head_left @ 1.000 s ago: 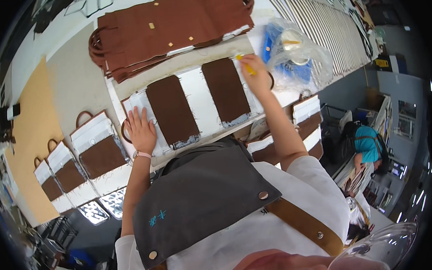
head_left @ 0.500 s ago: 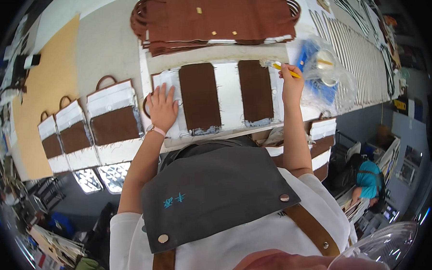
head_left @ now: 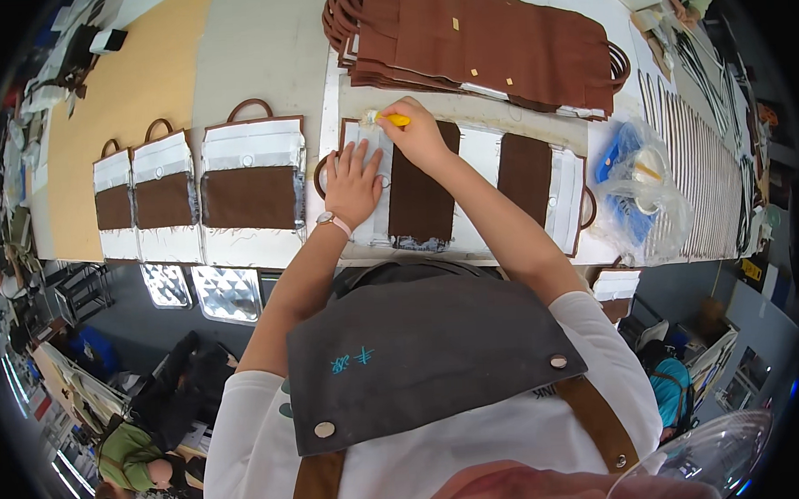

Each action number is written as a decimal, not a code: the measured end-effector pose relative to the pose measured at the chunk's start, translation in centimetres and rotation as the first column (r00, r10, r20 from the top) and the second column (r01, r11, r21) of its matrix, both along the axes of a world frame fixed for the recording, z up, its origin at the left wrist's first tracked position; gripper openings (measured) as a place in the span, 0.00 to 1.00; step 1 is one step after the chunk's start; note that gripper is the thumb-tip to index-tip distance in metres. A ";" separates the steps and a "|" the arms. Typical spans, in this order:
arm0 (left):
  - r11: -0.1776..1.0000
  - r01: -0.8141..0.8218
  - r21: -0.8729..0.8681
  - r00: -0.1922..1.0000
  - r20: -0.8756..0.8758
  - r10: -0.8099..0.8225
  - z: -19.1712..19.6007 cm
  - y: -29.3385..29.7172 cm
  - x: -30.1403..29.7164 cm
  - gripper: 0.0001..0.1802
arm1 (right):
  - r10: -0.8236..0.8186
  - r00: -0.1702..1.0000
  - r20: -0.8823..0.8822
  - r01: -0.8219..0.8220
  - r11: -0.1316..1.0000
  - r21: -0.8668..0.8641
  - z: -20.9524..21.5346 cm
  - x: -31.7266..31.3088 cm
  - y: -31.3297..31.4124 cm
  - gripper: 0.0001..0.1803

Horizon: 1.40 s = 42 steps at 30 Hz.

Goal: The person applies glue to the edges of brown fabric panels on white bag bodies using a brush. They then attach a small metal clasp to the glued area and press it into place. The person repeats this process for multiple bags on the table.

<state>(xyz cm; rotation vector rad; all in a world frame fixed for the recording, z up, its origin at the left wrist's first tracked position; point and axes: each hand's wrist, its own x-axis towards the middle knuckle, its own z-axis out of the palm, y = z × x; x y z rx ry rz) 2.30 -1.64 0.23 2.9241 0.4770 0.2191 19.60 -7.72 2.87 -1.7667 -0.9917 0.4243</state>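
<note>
A bag panel lies flat before me, white lining with dark brown patches and a looped handle at each end. My left hand rests open on its left end, fingers spread on the pale strip. My right hand is closed around a small yellow-handled brush. The pale bristles touch the panel's far edge near its upper left corner, just beyond my left fingertips. My right forearm passes over part of the panel and hides it.
Beyond the panel lies a stack of brown bag pieces with handles. Several handled panels line the table at left. At right, a white tub sits in transparent plastic on something blue, beside rows of thin strips. Other people work behind.
My right hand has carried the brush from the panel's right part across to its upper left corner. My left hand stays flat on the left end. The whole view has shifted.
</note>
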 end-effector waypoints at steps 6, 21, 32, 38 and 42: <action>0.999 -0.023 -0.038 1.000 -0.002 0.023 -0.1 0.0 -0.3 0.26 | 0.029 1.000 0.006 -0.030 0.997 0.065 1.3 -0.2 0.3 0.08; 0.999 -0.023 -0.033 1.000 0.012 0.023 -0.5 0.2 -0.2 0.25 | 0.074 0.990 -0.123 -0.089 0.988 -0.123 0.9 1.8 -6.5 0.07; 0.998 -0.022 -0.053 0.999 0.028 0.024 -0.4 0.2 -0.2 0.24 | 0.095 0.993 0.066 -0.092 0.995 -0.040 -0.4 2.1 -6.0 0.06; 0.998 -0.021 -0.051 0.999 0.040 0.023 -0.4 0.2 -0.1 0.24 | 0.064 0.998 0.029 -0.062 0.995 -0.080 2.6 1.6 -6.0 0.06; 0.999 -0.015 -0.042 0.999 0.035 0.017 -0.5 0.1 -0.2 0.24 | 0.034 0.999 -0.027 -0.036 0.995 -0.088 0.4 2.2 -8.1 0.06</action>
